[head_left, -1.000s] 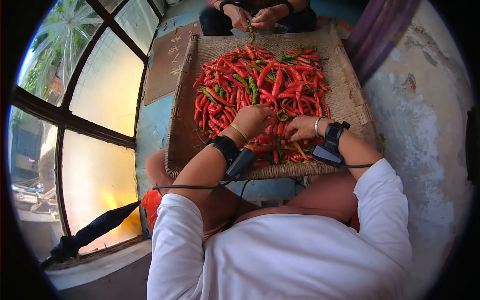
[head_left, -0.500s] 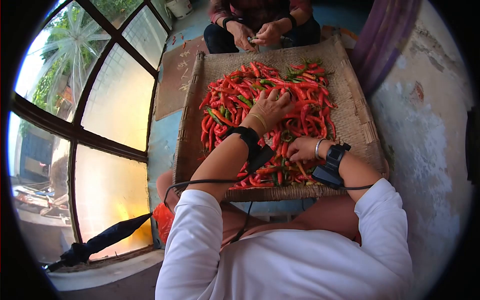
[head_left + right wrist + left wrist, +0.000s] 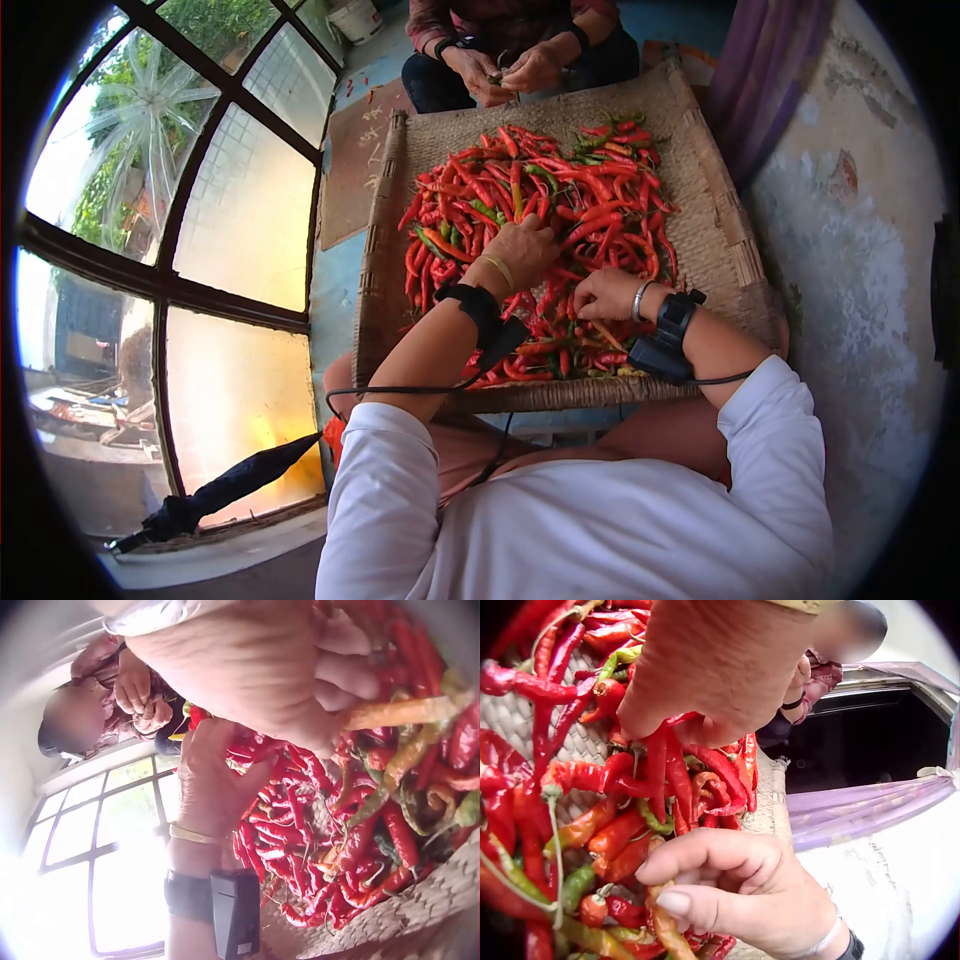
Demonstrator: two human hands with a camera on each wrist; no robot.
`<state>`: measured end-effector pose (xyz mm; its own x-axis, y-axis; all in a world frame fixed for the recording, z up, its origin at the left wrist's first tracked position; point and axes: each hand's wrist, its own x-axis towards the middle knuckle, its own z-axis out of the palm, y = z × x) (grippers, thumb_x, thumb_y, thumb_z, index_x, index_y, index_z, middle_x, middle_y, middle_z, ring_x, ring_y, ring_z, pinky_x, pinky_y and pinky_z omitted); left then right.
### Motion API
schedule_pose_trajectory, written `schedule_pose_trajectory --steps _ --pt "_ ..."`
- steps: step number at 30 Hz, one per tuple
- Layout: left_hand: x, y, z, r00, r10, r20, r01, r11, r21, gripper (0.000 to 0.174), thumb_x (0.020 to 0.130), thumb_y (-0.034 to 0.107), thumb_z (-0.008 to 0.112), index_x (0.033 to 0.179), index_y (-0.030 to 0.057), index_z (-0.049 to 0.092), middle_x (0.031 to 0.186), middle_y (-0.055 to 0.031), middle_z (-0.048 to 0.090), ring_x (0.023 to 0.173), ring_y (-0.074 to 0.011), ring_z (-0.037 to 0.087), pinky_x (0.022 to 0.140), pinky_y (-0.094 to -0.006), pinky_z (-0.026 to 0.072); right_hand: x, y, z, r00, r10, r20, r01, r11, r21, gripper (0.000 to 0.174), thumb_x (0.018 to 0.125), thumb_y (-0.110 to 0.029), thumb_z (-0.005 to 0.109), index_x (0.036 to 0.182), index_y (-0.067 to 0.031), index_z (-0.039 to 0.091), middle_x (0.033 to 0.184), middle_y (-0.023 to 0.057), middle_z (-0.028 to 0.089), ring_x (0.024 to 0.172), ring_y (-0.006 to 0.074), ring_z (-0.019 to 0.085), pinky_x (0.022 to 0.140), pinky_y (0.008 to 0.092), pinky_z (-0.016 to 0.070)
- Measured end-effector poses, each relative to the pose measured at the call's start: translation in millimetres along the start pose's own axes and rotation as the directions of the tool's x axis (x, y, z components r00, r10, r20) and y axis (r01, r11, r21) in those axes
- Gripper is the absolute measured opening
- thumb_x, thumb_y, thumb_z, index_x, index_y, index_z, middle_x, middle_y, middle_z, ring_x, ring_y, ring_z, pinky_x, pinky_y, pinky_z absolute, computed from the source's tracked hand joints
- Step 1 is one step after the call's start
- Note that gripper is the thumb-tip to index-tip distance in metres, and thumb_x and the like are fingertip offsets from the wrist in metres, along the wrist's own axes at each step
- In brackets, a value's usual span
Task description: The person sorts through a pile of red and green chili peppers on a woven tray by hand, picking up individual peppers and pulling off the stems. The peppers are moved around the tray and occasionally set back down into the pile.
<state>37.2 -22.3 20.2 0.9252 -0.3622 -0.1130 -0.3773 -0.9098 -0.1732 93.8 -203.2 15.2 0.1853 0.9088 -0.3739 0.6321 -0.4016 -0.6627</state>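
Note:
Red chili peppers (image 3: pixel 470 185), with a few green and orange ones among them, lie heaped on a woven tray (image 3: pixel 715 215). My left hand (image 3: pixel 525 250) is over the middle of the heap, its fingers curled down. In the left wrist view, red chilies (image 3: pixel 660 769) show between its thumb and fingers. Nearer me and to the right, my right hand (image 3: pixel 607 295) stays low on the heap. Its thumb and forefinger pinch an orange chili (image 3: pixel 667 926), which also sticks out beside that hand in the right wrist view.
Across the tray another person's hands (image 3: pixel 510 75) hold something small. A framed window (image 3: pixel 240 240) and a folded umbrella (image 3: pixel 220 490) stand at the left. A bare wall (image 3: pixel 850 300) and a purple curtain (image 3: pixel 765 90) close off the right.
My left hand reached forward over the heap with spread fingers, then drew back a little and curled its fingers down among the chilies. The right hand has stayed near its place.

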Motion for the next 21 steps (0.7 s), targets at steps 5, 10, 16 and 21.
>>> schedule_pose_trajectory --steps 5,10,16,21 --pt "-26.3 20.0 8.2 1.000 -0.001 -0.029 0.001 1.000 -0.009 0.022 0.066 0.019 0.059 0.087 0.0133 0.061 0.089 -0.0009 0.052 0.088 -0.0202 0.046 0.066 -0.0295 0.0463 1.7 0.7 -3.9 0.991 0.110 0.072 -0.131 0.889 0.440 0.019 0.076 -0.023 0.058 0.081 -0.0049 0.060 0.067 0.0033 0.060 0.054 0.0121 0.057 0.046 0.0251 0.0444" --pt "-51.1 17.6 8.5 0.990 0.033 -0.135 -0.068 0.962 -0.266 0.020 0.068 0.023 0.062 0.082 0.0089 0.062 0.085 -0.0047 0.052 0.086 -0.0240 0.048 0.067 -0.0326 0.0457 -4.2 -4.8 -12.8 0.992 0.084 0.092 -0.123 0.772 0.624 0.014 0.079 -0.020 0.056 0.080 -0.0054 0.058 0.062 0.0001 0.056 0.046 0.0071 0.051 0.039 0.0199 0.0393" --pt "-53.5 3.7 11.4 0.976 -0.144 -0.162 -0.018 0.693 -0.721 0.025 0.071 0.030 0.062 0.082 0.0073 0.061 0.077 -0.0098 0.057 0.077 -0.0278 0.054 0.066 -0.0363 0.0442 -2.1 -10.8 -18.2 0.992 0.048 -0.116 0.065 0.592 0.804 0.011 0.079 -0.013 0.058 0.084 -0.0040 0.056 0.064 0.0007 0.056 0.047 0.0057 0.051 0.040 0.0184 0.0418" --pt "-57.3 0.8 11.4 0.970 -0.165 -0.179 0.004 0.746 -0.666 0.022 0.073 0.029 0.060 0.077 0.0072 0.061 0.071 -0.0096 0.057 0.067 -0.0281 0.056 0.061 -0.0367 0.0448 -5.4 -43.2 -20.0 0.997 0.009 -0.078 0.057 0.597 0.800 0.012 0.078 -0.012 0.059 0.087 -0.0038 0.056 0.066 0.0005 0.056 0.050 0.0048 0.052 0.042 0.0176 0.0416"
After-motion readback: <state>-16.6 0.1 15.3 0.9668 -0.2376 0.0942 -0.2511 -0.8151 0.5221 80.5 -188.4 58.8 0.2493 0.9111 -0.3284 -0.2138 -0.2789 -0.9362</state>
